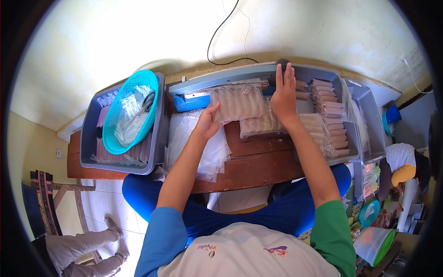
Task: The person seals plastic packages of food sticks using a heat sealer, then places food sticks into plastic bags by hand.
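- Head view: your left hand [210, 123] reaches far from the near left, thumb over the left end of a clear packed bag [237, 104], fingers underneath, pinching it.
- The bag, filled with a row of pale tubes, lies slantwise at the middle of the table, in front of a blue device [191, 102].
- Your right hand [284, 94] is flat, fingers straight and close together, pointing far beside the bag's right end. Whether it presses on anything, you cannot tell.
- A second filled bag [259, 125] rests partly beneath the first.
- The brown wooden table [249, 168] stands against a pale wall [138, 32]; people are at the far-off left and right sides of the room.
- Left: a grey bin [160, 134] carrying a turquoise basket [107, 124]. Right: a grey bin of tubes [351, 138].
- Bare wood runs between the clear plastic sheets [191, 147] and the right bin, down to the near edge above your knees.
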Motion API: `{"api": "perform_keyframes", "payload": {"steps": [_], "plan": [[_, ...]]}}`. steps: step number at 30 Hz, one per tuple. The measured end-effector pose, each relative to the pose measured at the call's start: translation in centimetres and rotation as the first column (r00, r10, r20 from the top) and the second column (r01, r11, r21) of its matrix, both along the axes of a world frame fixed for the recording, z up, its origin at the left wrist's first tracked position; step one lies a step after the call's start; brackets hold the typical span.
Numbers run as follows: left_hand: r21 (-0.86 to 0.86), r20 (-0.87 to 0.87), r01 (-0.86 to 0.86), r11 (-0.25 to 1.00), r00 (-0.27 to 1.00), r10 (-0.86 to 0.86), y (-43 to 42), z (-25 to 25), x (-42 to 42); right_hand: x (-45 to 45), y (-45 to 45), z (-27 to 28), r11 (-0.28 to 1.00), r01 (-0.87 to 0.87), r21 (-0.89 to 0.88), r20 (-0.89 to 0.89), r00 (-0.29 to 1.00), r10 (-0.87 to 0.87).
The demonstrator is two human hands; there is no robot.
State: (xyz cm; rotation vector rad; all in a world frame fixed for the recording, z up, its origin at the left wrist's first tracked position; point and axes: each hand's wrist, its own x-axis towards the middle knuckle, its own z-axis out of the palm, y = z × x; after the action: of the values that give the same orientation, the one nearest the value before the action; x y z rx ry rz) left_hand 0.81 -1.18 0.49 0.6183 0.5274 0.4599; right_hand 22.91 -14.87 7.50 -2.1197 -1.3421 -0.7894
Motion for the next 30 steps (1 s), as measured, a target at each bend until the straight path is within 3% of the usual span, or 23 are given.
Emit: {"api": "perform_keyframes", "payload": {"steps": [4,6,7,8,9,11,13,15,18,22,24,25,27,28,30], "plan": [[0.004,0.017,0.022,1.0,1.0,-0.022,0.0,0.2,-0.2,-1.3,-0.6,0.8,0.991,-0.089,0.101,0.023,0.996,0.087],[-0.032,0.039,0.034,0.999,0.999,-0.033,0.2,0.1,-0.3,-1.8,-0.5,0.6,0.94,-0.16,0.302,-0.16,0.963,0.216],[-0.069,0.06,0.044,0.997,0.997,-0.04,0.2,0.0,-0.3,-1.7,-0.5,0.2,0.94,-0.161,0.302,-0.158,0.964,0.216],[-0.069,0.062,0.044,0.997,0.997,-0.04,0.1,0.2,-0.3,-1.7,-0.4,-0.5,0.961,-0.083,0.263,-0.462,0.864,0.201],[-0.037,0.033,0.027,0.999,0.999,-0.026,-0.1,0.4,-0.2,-1.6,-0.4,-1.0,0.979,-0.02,0.201,-0.718,0.678,0.161],[-0.003,0.003,0.011,1.0,1.0,-0.011,-0.1,0.3,-0.2,-1.2,-0.5,-1.7,0.987,-0.011,0.158,-0.745,0.655,0.126],[-0.074,0.06,0.037,0.997,0.998,-0.032,0.3,-0.3,-0.2,-1.1,-0.1,-2.2,0.993,-0.005,0.114,-0.769,0.633,0.091],[-0.044,0.045,0.031,0.999,0.999,-0.029,0.1,0.0,-0.2,-0.9,0.3,-2.7,0.999,-0.005,-0.051,-0.794,0.607,-0.038],[-0.012,0.023,0.013,1.0,1.0,-0.013,0.1,0.0,-0.1,-0.1,1.2,-2.6,0.991,-0.038,-0.126,-0.818,0.57,-0.082],[-0.018,0.012,0.004,1.0,1.0,-0.004,0.1,-0.1,-0.1,0.3,2.5,-2.4,0.974,0.003,-0.227,-0.745,0.644,-0.176],[-0.016,0.012,0.004,1.0,1.0,-0.004,-0.1,0.3,-0.2,0.3,2.7,-1.7,0.962,-0.071,-0.265,-0.843,0.501,-0.195],[-0.016,0.011,0.005,1.0,1.0,-0.005,-0.2,0.5,-0.2,0.3,2.9,-1.7,0.962,-0.072,-0.265,-0.843,0.502,-0.194],[-0.017,0.024,0.017,1.0,1.0,-0.017,-0.2,0.6,-0.2,0.3,3.2,-1.9,0.978,-0.15,-0.147,-0.948,0.304,-0.096],[-0.018,0.036,0.03,0.999,0.999,-0.029,-0.1,0.6,-0.2,0.4,3.2,-2.0,0.978,-0.151,-0.146,-0.948,0.305,-0.095],[-0.021,0.044,0.031,0.999,0.999,-0.03,0.0,0.4,-0.2,-0.3,2.9,-1.0,0.986,-0.168,0.004,-0.996,0.09,0.02]]}}
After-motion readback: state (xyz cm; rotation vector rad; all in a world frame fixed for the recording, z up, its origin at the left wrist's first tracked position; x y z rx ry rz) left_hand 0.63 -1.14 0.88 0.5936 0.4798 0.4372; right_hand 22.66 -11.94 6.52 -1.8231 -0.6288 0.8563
